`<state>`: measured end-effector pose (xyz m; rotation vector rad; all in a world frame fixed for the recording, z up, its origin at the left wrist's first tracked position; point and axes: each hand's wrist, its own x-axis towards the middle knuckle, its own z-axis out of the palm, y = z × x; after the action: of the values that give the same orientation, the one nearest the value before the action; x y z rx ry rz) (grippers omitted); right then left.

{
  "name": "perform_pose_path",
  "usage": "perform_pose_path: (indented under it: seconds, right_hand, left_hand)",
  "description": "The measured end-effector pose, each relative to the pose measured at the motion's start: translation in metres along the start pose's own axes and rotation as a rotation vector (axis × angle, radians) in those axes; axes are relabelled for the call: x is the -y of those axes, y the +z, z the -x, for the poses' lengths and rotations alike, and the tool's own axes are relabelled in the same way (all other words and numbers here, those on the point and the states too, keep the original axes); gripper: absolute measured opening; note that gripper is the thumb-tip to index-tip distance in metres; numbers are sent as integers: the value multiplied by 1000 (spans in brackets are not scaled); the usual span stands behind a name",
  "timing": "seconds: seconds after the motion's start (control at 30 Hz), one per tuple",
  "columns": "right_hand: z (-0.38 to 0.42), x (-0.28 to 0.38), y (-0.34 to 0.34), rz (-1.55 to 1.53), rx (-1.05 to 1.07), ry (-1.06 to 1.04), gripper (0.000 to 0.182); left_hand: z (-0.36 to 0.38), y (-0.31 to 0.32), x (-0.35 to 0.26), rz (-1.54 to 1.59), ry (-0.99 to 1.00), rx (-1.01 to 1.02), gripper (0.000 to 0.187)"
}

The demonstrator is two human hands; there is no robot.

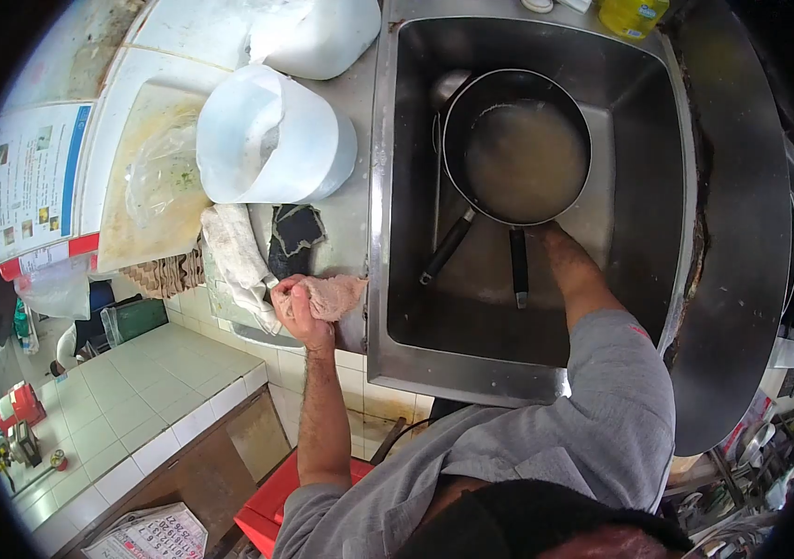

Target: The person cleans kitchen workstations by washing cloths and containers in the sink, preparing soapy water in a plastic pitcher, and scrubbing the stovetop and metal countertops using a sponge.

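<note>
My left hand [299,312] is closed around a pink cloth [336,296] on the counter left of the sink. A white cloth [234,252] and a dark scrub pad [296,228] lie just beyond it. In the metal sink [639,307] sits a dark frying pan [527,154] with cloudy water inside, its black handle [519,265] pointing toward me. Another black handle [448,247] comes out from under it, belonging to cookware mostly hidden below. My right hand [560,247] reaches to the pan's near right edge; its fingers are hidden beneath the rim.
A cut-open translucent plastic container [318,144] stands on the counter left of the sink, with a white jug [318,37] behind it. A yellow bottle [633,14] is at the sink's far right corner. A red stool or bin [290,498] is below on the left.
</note>
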<state>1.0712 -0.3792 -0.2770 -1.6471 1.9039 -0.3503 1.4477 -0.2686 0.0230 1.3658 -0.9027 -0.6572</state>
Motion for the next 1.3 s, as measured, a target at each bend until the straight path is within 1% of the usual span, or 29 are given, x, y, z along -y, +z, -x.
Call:
perform_pose_path:
  seconds: [0.07, 0.1, 0.33, 0.4, 0.53, 0.6, 0.67, 0.7, 0.73, 0.77, 0.8, 0.83, 0.87, 0.9, 0.97, 1.0, 1.03, 1.07, 1.1, 1.13, 1.2, 1.27, 1.3]
  right_hand:
    - [2, -2, 3, -1, 2, 3, 34]
    - [3, -1, 4, -7, 0, 6, 34]
    - [15, 1, -2, -10, 9, 5, 34]
    - [19, 0, -5, -10, 12, 5, 34]
    - [27, -2, -7, -16, 17, 7, 35]
    - [36, 3, -12, -63, 19, 13, 35]
    - [54, 15, -26, -166, 27, 21, 35]
    - [56, -8, -27, 93, 268, -108, 33]
    - [57, -34, -24, 313, 478, -292, 31]
    - [61, -39, -39, 376, 642, -330, 30]
    - [59, -44, -60, 405, 747, -298, 29]
    - [53, -51, -83, 436, 808, -267, 28]
    - [43, -55, -106, 471, 791, -237, 27]
    - [29, -58, -133, 492, 715, -225, 26]
    - [18, -11, -206, 266, 233, -25, 22]
    - [4, 2, -231, 202, -38, -91, 20]
    - [-16, 27, -263, 110, -50, -105, 19]
    - [-36, 42, -285, -53, -176, -253, 29]
    - [-41, 79, -312, -113, -247, -233, 30]
    - [-64, 92, -324, -134, -318, -262, 35]
    - [-101, 121, -335, -204, -586, -168, 42]
    - [-135, 134, -342, -354, -541, -72, 48]
    - [-137, 143, -348, -367, -557, -75, 48]
  left_hand:
    - [2, 0, -3, -5, -1, 10, 22]
    - [1, -5, 1, 3, 6, 30, 19]
    - [-1, -6, 4, 6, 22, 31, 20]
    - [-1, -7, 4, -44, 22, 25, 21]
    - [-2, -4, 2, -20, 24, 44, 22]
    - [-2, 1, -4, -80, 62, 0, 20]
    - [-3, -1, 0, -43, 72, 14, 20]
    - [-3, -1, -2, -38, 63, 13, 20]
    - [-3, 0, -4, -29, 57, 13, 20]
    - [-4, -1, -4, -30, 64, 33, 19]
    - [-4, -1, -5, -6, 83, 37, 19]
    - [-4, -1, -6, -16, 74, 32, 19]
    - [-4, -1, -7, -27, 63, 28, 18]
    - [-3, 0, -9, 6, 67, 47, 18]
    - [-4, -4, -7, 9, 58, 55, 18]
    - [-3, -4, -8, -13, 35, 56, 19]
    - [-2, -1, -15, -18, 50, 54, 19]
    - [-5, -2, -7, -1, 65, 45, 20]
    - [-4, -1, -11, -39, 69, 45, 20]
    - [-3, 0, -14, -79, 74, 44, 21]
    - [-3, 1, -10, -49, 42, 20, 22]
    - [1, 9, -24, 89, -91, 7, 25]
    - [2, 13, -28, 58, -75, 38, 25]
